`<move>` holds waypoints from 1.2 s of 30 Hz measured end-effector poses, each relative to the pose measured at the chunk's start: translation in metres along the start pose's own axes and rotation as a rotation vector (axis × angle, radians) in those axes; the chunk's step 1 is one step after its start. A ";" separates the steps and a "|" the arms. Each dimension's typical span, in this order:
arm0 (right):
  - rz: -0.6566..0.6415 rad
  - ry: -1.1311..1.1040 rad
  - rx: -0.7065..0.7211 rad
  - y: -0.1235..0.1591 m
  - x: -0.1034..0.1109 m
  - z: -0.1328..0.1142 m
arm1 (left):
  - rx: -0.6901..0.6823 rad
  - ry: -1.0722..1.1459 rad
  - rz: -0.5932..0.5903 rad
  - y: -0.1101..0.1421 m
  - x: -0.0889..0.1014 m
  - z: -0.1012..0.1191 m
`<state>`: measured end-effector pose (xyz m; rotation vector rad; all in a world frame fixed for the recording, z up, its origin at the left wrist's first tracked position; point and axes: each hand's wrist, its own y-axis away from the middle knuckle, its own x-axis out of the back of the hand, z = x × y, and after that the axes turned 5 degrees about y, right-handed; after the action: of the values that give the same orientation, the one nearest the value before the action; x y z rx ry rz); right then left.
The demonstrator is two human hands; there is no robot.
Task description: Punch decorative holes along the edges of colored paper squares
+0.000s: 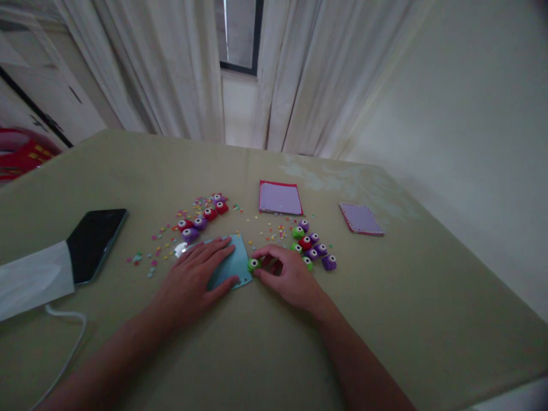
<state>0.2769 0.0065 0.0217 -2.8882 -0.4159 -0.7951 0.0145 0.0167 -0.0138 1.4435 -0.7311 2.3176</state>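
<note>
Presently right hand [295, 278] pinches green punch [253, 264], white-topped, dark-starred; left hand [194, 277] flat on light-blue card [237, 261].

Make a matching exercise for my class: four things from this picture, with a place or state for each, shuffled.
1. Left hand
2. Right hand
3. Phone
4. Curtains

A. Dark-screened, lying on the table
B. Fingers around a green eyed piece
C. Hanging beyond the table
D. Resting on a light blue sheet

Pairs: 1-D, 2-B, 3-A, 4-C
</note>
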 end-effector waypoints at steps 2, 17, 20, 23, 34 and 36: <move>-0.038 0.010 0.034 0.001 0.001 0.000 | -0.007 -0.007 0.002 0.000 0.000 0.000; -0.098 -0.014 0.102 -0.001 0.007 0.003 | -0.034 -0.057 -0.029 0.000 -0.002 0.000; -0.120 -0.020 0.095 -0.001 0.008 0.003 | -0.030 -0.046 -0.022 0.001 -0.002 0.000; -0.142 0.007 0.106 0.000 0.010 0.002 | -0.027 -0.039 -0.020 0.001 -0.003 0.000; -0.144 0.039 0.109 0.000 0.009 0.001 | -0.023 -0.035 -0.026 0.000 -0.003 0.001; -0.145 0.033 0.092 0.000 0.009 0.001 | -0.026 -0.030 -0.023 0.000 -0.002 0.001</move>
<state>0.2846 0.0084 0.0250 -2.7804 -0.6470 -0.8205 0.0163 0.0159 -0.0156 1.4707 -0.7460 2.2653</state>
